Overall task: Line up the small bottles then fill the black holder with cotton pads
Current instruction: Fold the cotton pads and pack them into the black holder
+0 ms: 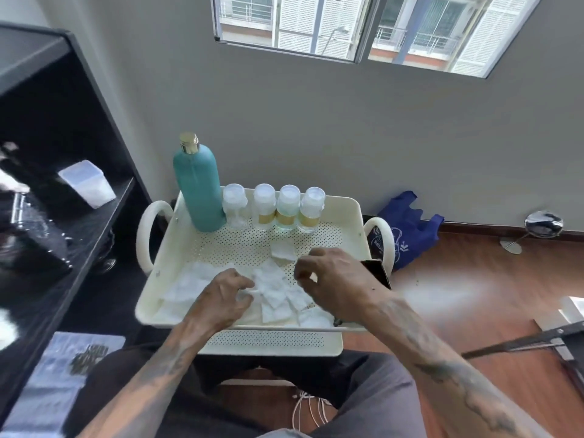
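My right hand curls over the black holder, apparently gripping it, at the tray's right edge. My left hand, fingers bent, presses on the loose cotton pads. The pads lie to the holder's left, nearer my left hand. The small bottles stand in a row along the far rim.

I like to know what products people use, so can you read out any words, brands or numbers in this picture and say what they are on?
No text here can be read.
Blue bag on the floor: white print with lettering, too small and blurred to read.
Three small bottles with gold bands: no legible writing.
Teal bottle: no writing visible.
Packet at lower left: print too blurred to read.
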A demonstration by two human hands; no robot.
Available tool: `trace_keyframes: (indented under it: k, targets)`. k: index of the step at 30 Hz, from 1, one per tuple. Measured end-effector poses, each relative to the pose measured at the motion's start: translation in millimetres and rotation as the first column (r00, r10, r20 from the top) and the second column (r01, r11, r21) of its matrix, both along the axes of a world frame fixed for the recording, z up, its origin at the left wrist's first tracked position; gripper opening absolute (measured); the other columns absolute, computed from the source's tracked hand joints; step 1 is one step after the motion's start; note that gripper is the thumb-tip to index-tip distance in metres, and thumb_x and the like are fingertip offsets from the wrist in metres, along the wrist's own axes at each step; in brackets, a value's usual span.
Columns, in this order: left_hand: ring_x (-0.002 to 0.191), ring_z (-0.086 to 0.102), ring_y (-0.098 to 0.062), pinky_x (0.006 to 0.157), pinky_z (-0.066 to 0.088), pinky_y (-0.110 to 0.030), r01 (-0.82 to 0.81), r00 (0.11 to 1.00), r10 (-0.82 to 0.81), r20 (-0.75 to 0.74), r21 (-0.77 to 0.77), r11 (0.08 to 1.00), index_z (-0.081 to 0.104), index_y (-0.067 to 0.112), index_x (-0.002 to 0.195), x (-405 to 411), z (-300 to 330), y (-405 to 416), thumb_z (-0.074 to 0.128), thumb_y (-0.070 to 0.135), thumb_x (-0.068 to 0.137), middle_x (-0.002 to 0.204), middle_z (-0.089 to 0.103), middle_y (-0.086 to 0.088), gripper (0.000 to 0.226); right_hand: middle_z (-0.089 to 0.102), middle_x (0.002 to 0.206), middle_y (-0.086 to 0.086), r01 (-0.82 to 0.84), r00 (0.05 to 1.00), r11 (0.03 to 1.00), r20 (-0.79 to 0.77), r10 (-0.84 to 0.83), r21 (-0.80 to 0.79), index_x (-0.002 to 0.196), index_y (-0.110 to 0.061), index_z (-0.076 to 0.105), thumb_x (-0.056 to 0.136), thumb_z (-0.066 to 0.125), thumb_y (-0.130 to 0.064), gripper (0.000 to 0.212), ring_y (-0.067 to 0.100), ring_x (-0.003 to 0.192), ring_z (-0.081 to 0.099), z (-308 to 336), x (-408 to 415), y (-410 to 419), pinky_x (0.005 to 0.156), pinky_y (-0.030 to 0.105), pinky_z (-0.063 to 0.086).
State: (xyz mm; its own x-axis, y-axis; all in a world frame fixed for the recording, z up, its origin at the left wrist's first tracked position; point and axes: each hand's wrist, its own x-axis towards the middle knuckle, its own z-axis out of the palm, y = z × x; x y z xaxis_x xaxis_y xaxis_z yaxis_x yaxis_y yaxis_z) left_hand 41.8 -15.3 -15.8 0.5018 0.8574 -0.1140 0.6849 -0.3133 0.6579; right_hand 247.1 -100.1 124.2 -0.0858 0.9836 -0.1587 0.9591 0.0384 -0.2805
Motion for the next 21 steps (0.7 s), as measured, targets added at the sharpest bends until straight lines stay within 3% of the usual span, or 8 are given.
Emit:
trace_keyframes:
  k: [3,6,10,14,17,19,21]
  targets:
    - [0.076,0.062,-0.008,0.071,0.054,-0.031,-0.037,0.997,0.035,0.067,0.033,0.999,0.076,0.015,0.1,0.1,-2.2,-1.7,0.062,0.019,0.091,0.087,0.062,0.004,0.017,0.055,0.124,0.007,0.107,0.989,0.98,0.121,-0.088,-0.167,0.127,-0.017,0.058,0.097,0.053,-0.014,0.031,0.022,0.103,0.059,-49.3,-21.6,20.1,0.087,0.033,0.049]
    - [0.078,0.06,-0.011,0.07,0.051,-0.029,-0.089,0.982,0.068,0.175,0.113,0.99,0.074,0.013,0.107,-7.4,-0.8,-3.5,0.064,0.023,0.092,0.085,0.064,0.002,0.021,0.041,0.132,0.013,0.298,0.948,0.929,0.184,-0.26,-0.221,0.138,-0.012,0.041,0.09,0.053,0.002,0.051,0.026,0.105,0.056,-85.8,-25.4,29.4,0.091,0.038,0.051]
    - [0.09,0.056,-0.014,0.08,0.049,-0.031,-0.084,0.974,0.049,0.221,0.154,0.984,0.071,0.015,0.117,-5.3,4.5,-4.1,0.062,0.024,0.095,0.088,0.063,0.0,0.026,0.041,0.127,0.014,0.407,0.913,0.891,0.132,-0.387,-0.204,0.134,-0.01,0.04,0.087,0.042,0.009,0.051,0.022,0.101,0.047,-107.4,-23.6,29.3,0.098,0.039,0.045]
    - [0.084,0.059,-0.01,0.076,0.053,-0.03,-0.076,0.966,0.036,0.256,0.151,0.986,0.072,0.019,0.112,-6.2,4.3,-4.7,0.065,0.018,0.092,0.087,0.065,0.003,0.021,0.042,0.12,0.011,0.447,0.894,0.878,0.056,-0.444,-0.171,0.119,-0.014,0.048,0.089,0.04,0.007,0.037,0.022,0.1,0.043,-108.5,-24.2,23.9,0.101,0.041,0.044]
    - [0.077,0.059,-0.005,0.068,0.055,-0.032,-0.083,0.969,0.049,0.243,0.131,0.988,0.07,0.019,0.093,-7.4,3.1,-4.5,0.07,0.02,0.087,0.084,0.064,0.007,0.006,0.039,0.109,0.005,0.443,0.889,0.884,-0.055,-0.454,-0.149,0.098,-0.021,0.042,0.091,0.044,0.003,0.024,0.013,0.086,0.043,-98.9,-26.4,16.8,0.079,0.027,0.047]
    - [0.072,0.058,-0.005,0.062,0.053,-0.03,-0.102,0.967,0.077,0.244,0.089,0.991,0.065,0.019,0.082,-6.4,4.1,-4.3,0.074,0.023,0.084,0.08,0.063,0.009,0.01,0.042,0.104,0.002,0.415,0.893,0.901,-0.134,-0.43,-0.129,0.096,-0.021,0.042,0.096,0.048,-0.008,0.015,0.005,0.074,0.039,-89.8,-24.2,10.3,0.06,0.016,0.034]
    - [0.067,0.057,-0.008,0.059,0.049,-0.029,-0.109,0.964,0.097,0.247,0.035,0.993,0.061,0.02,0.076,-5.0,4.1,-3.9,0.075,0.027,0.083,0.074,0.062,0.007,0.018,0.046,0.098,0.0,0.385,0.891,0.918,-0.221,-0.398,-0.099,0.095,-0.022,0.045,0.097,0.053,-0.022,0.008,0.003,0.074,0.04,-78.0,-21.4,1.5,0.059,0.015,0.03]
